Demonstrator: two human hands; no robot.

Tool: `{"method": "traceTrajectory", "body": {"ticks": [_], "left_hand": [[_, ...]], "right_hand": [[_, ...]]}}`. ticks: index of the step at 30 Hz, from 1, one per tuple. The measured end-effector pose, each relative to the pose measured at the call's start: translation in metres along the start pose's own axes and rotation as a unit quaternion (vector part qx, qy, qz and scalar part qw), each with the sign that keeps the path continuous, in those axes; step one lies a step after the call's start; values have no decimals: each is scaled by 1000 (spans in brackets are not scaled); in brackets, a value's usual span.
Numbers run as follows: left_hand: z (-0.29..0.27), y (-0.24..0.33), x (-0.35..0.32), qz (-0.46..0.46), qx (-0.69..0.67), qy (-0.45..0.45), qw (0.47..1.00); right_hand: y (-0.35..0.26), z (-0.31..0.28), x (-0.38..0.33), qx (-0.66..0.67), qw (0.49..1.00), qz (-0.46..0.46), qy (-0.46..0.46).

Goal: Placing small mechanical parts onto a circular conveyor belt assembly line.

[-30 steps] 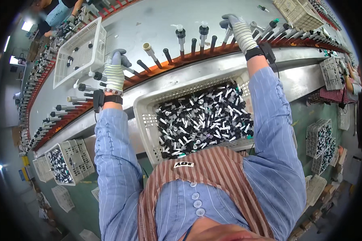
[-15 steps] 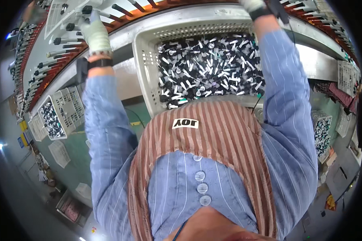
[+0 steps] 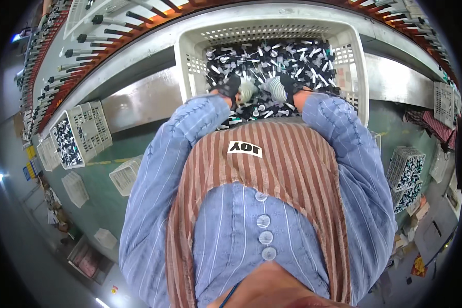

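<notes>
In front of my body stands a pale plastic crate (image 3: 186,77) filled with small parts (image 3: 297,64), black with white stems, some with green bits. Both my hands reach down into it, in whitish gloves with black bands at the wrists. My left hand (image 3: 247,90) is among the parts near the crate's middle, smeared by motion. My right hand (image 3: 275,88) is close beside it on the right, also over the parts. The fingers of both hands are blurred or lost against the parts, so I cannot make out anything held.
Beyond the crate curves a line of dark-tipped rods (image 3: 90,38) on orange-red holders, behind a metal ledge (image 3: 143,100). More rods (image 3: 395,23) stand at the far right. Crates of similar parts stand at left (image 3: 90,131) and right (image 3: 405,167). A striped apron (image 3: 287,154) covers my front.
Both hands have come back from the rod line, the left from the far left and the right from the far side, down into the crate. They are now close together.
</notes>
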State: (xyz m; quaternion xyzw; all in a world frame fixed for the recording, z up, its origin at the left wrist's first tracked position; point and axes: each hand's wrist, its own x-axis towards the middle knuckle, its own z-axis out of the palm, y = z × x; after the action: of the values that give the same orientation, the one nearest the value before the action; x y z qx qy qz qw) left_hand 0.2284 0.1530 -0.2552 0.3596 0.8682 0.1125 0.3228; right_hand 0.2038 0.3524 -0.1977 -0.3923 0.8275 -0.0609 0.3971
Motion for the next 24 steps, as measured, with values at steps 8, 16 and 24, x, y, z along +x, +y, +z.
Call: {"method": "traceTrajectory", "body": {"ticks": [8, 16, 24], "left_hand": [[-18, 13, -35, -151, -373, -140, 905], [-172, 24, -51, 6, -346, 250, 904], [-328, -9, -51, -2, -343, 472, 812]], "right_hand": [[0, -90, -38, 387, 890, 29, 238], [-2, -100, -55, 667, 661, 84, 334], [13, -101, -54, 662, 622, 152, 390]]}}
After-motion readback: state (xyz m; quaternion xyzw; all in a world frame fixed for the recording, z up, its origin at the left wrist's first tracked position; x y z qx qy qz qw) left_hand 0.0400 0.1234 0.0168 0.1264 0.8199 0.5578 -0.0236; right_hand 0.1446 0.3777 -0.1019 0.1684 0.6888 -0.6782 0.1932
